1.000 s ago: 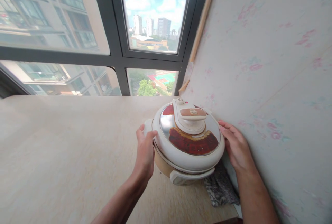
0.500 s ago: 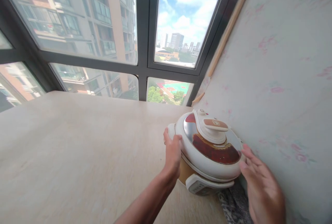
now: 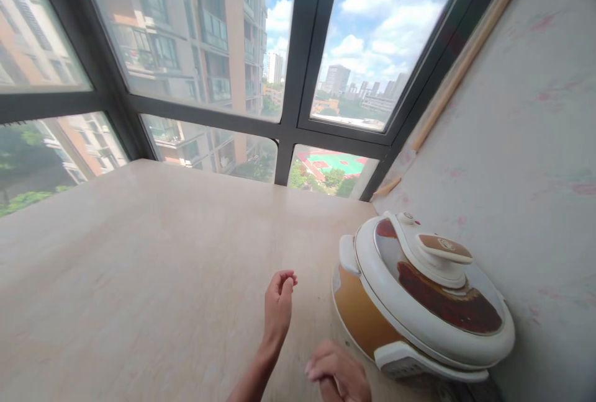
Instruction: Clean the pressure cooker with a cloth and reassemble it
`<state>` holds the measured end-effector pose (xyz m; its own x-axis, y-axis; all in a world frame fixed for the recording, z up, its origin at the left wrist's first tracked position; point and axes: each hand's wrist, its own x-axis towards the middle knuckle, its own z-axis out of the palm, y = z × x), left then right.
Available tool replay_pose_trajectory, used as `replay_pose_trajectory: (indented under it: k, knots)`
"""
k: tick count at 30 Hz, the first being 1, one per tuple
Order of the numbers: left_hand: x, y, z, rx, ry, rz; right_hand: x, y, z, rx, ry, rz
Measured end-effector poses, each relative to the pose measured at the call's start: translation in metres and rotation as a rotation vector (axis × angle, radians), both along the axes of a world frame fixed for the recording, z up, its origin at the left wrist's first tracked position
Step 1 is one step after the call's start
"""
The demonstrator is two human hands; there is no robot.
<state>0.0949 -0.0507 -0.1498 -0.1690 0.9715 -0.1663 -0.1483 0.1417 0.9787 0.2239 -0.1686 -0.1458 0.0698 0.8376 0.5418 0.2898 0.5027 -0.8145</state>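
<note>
A white and tan electric pressure cooker (image 3: 419, 293) with a lidded top and knob stands on the pale countertop (image 3: 139, 278), close against the right wall. My left hand (image 3: 278, 306) hovers over the counter a little left of the cooker, fingers loosely curled, holding nothing. My right hand (image 3: 338, 374) sits low at the bottom edge, just in front of the cooker's left side, fingers curled in with nothing visible in them. Neither hand touches the cooker.
Large dark-framed windows (image 3: 288, 110) run along the far edge of the counter. A floral-papered wall (image 3: 535, 141) closes off the right side. A dark patterned cloth (image 3: 470, 389) peeks out under the cooker's front.
Both hands have let go of the cooker and pulled back toward me and to the left. The view has turned left, so the cooker now sits at the right.
</note>
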Motion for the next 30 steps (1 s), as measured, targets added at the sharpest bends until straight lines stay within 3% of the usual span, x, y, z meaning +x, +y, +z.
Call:
replay_pose_trajectory:
  k: [4,7,10,15,30]
  knots:
    - [-0.057,-0.008,-0.047,0.092,0.310,0.109,-0.040,0.058,-0.035,-0.284,0.050,0.101]
    - [-0.073,-0.012,-0.059,0.111,0.344,0.130,-0.049,0.092,-0.058,-0.515,0.137,0.045]
    - [-0.071,-0.010,-0.058,0.130,0.434,0.096,-0.055,0.107,-0.070,-0.504,0.114,-0.065]
    - [-0.065,-0.009,-0.055,0.192,0.620,-0.009,-0.060,0.099,-0.070,-0.349,-0.027,0.017]
    - [-0.067,-0.011,-0.052,0.169,0.635,0.010,-0.060,0.095,-0.064,-0.332,-0.057,0.047]
